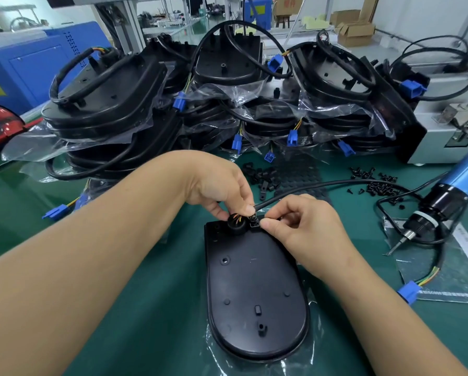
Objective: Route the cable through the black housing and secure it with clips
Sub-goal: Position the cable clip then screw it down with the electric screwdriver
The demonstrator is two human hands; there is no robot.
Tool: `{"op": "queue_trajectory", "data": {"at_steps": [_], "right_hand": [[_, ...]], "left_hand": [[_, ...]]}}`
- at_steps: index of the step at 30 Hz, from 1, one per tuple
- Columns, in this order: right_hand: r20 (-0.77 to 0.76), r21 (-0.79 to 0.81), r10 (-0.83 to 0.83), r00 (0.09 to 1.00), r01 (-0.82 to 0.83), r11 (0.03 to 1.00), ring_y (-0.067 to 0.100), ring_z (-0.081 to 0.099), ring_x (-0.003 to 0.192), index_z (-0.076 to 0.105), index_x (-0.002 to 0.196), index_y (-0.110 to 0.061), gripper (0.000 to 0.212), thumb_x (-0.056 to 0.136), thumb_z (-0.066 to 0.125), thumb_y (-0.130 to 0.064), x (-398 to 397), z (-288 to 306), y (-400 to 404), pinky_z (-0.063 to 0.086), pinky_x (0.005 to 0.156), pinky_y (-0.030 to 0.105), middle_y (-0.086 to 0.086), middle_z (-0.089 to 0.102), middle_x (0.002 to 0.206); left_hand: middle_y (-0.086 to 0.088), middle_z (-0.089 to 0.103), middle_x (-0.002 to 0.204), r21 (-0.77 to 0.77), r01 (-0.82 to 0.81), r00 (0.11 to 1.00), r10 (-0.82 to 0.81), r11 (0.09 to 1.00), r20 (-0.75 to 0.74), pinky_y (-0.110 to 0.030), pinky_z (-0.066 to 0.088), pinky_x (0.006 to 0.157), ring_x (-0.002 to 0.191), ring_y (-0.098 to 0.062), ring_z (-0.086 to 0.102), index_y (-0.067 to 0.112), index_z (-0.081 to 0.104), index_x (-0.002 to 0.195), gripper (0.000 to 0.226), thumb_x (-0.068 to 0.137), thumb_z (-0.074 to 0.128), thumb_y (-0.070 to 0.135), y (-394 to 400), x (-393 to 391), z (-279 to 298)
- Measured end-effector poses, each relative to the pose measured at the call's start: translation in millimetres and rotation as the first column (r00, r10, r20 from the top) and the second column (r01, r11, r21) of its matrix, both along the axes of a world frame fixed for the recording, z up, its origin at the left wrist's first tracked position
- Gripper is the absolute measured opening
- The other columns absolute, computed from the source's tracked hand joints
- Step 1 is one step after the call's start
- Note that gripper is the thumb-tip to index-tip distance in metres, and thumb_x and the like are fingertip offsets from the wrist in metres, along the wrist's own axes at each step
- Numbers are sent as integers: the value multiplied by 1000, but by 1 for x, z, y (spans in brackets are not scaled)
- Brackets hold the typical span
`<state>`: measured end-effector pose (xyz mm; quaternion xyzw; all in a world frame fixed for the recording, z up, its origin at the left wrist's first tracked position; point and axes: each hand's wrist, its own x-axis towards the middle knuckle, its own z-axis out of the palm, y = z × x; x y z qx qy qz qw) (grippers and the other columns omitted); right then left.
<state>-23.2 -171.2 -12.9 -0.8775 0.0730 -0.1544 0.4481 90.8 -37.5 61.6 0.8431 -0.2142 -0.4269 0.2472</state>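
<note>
Both hands meet at frame center: left hand (222, 185) pinches cable (308, 188) at housing's (254, 289) round boss, right hand (303, 226) pinches cable beside clip slot. Housing lies flat on green mat (151, 308), lower center.

Two bare forearms came into view from the lower edge, the left from the lower left corner, the right from the lower right. No sleeve, cuff, glove, watch, bracelet or ring showed anywhere on them. The left hand (222, 185) and the right hand (306, 226) were uncovered to the fingertips. The fingers (279, 213) had short, plain nails where these could be seen. Nothing more of the person showed.
</note>
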Motion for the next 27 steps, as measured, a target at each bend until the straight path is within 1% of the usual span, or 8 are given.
{"op": "queue_trajectory", "data": {"at_steps": [5,10,13,15,18,21,24,27], "right_hand": [[-4,-2,4,1000,-4,1000,-5,53,59,65,66,-28,14,73,78,-26,0,0,0,36,57,2,-9,53,70],[-7,-3,4,1000,-4,1000,-6,53,60,64,65,-30,15,72,78,-26,0,1,1,35,57,1,-8,53,69],[-9,-9,-5,1000,5,1000,-6,53,60,65,65,-29,15,72,78,-27,0,0,1,35,57,1,-9,53,71],[-9,-9,-8,1000,8,1000,-6,54,60,65,66,-28,14,72,78,-27,0,0,0,36,58,1,-9,53,72],[-4,-4,2,1000,-2,1000,-5,54,62,65,66,-29,15,73,78,-26,0,0,0,36,59,1,-8,54,73],[-4,-8,10,1000,-10,1000,-5,54,64,65,66,-30,15,73,78,-27,-1,2,1,35,59,0,-8,54,73],[-5,-13,12,1000,-12,1000,-4,54,64,65,66,-30,14,73,77,-27,-1,2,1,35,58,0,-8,54,73],[-4,-17,14,1000,-14,1000,-4,54,64,65,66,-30,14,72,77,-27,-2,2,2,35,58,0,-8,53,73]], "left_hand": [[-2,60,72,40,-1,999,0,999,32,-29,53,75,74,-14,56,13,66,67,19,84,65,5,-4,1,1],[-4,62,74,24,-6,1000,5,1000,24,-31,53,80,75,-15,58,11,66,72,15,85,64,6,-3,-2,2],[-4,64,74,18,-11,998,9,1000,61,-31,55,81,75,-16,60,10,67,74,9,83,67,8,-2,-3,3],[-3,62,75,-18,-34,997,36,999,68,-32,54,81,77,-15,57,12,67,74,9,82,68,10,2,-5,0],[3,56,75,-135,-92,996,89,987,-26,-24,46,72,73,-9,50,18,65,69,18,86,64,10,13,-5,-8],[11,54,66,-205,-93,991,70,974,-115,-19,38,67,63,-2,48,22,62,66,26,88,59,11,22,-3,-12],[13,55,63,-175,-40,992,18,984,-122,-19,39,67,62,-1,48,22,63,66,26,89,58,11,21,-1,-11],[6,55,69,-105,20,994,-31,994,-101,-21,42,71,66,-5,50,19,64,68,24,89,58,8,14,1,-7]]}}
